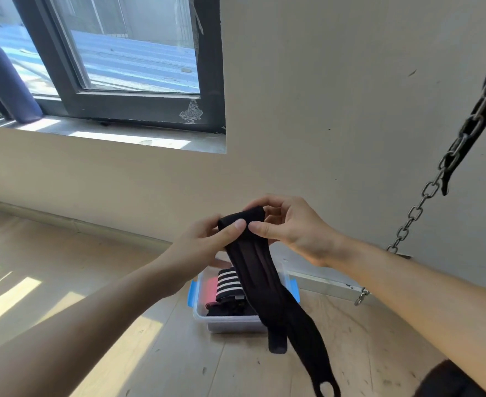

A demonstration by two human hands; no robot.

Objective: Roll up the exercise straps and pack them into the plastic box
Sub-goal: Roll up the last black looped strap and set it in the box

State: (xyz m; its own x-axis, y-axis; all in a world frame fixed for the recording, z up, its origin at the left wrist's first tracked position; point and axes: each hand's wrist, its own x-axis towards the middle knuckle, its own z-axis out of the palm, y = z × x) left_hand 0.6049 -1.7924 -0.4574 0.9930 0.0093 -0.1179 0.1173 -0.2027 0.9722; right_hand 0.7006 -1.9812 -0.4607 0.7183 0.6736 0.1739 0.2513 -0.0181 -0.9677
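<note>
Ahead, pale wall point(322, 96), with one dark-framed window point(121, 53) at upper left. Below it, light wooden floor point(179, 362), sunlit along the left edge. At the right, one metal chain point(425, 196) slanting down toward the foot of the wall. On the floor, near the foot of the wall, one clear plastic box point(230, 323), open-topped, with blue clips on its left and right sides. Held in the air above the box, one long black strap point(264, 279), top end folded over, hanging down in front of the box and splitting into two tails, the longer one with a loop hole at its end. Pinching the folded top end, left hand point(201, 247) and right hand point(296, 233), thumbs side by side on the near face, fingers curled behind. Inside the box, one black roll with white stripes point(229, 282), one pink roll point(209, 289) just beside it on the left, and dark pieces point(230, 308) at the near side, number unclear.
</note>
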